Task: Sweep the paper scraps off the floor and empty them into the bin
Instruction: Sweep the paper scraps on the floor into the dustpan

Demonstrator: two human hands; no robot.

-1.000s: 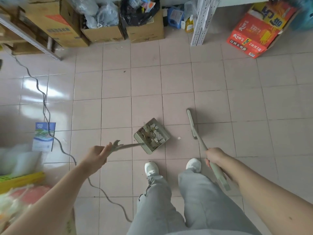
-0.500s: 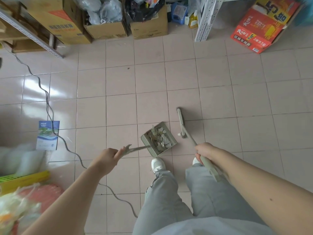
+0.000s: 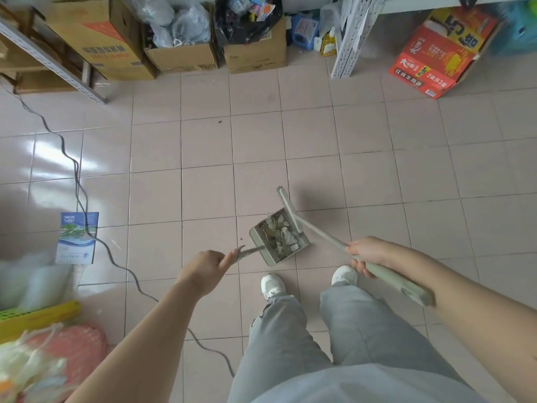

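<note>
A pale green dustpan (image 3: 257, 235) rests on the tiled floor just ahead of my feet, filled with paper scraps (image 3: 281, 235). My left hand (image 3: 205, 270) grips the dustpan's long thin handle. My right hand (image 3: 367, 253) is closed around the handle of a pale green broom (image 3: 316, 232). The broom head lies against the dustpan's far right edge. At the back stands a cardboard box lined with a black bag (image 3: 255, 53), holding rubbish.
A grey cable (image 3: 78, 181) snakes across the floor on the left, past a blue booklet (image 3: 77, 237). Cardboard boxes (image 3: 98, 39) and a white metal rack leg (image 3: 347, 39) line the back. A red carton (image 3: 438, 53) sits at the back right. Yellow and red items (image 3: 43, 338) crowd the near left.
The broom head has swung left from a gap away until it lies against the dustpan's right edge. My right hand moved inward with it. The dustpan stayed near my feet.
</note>
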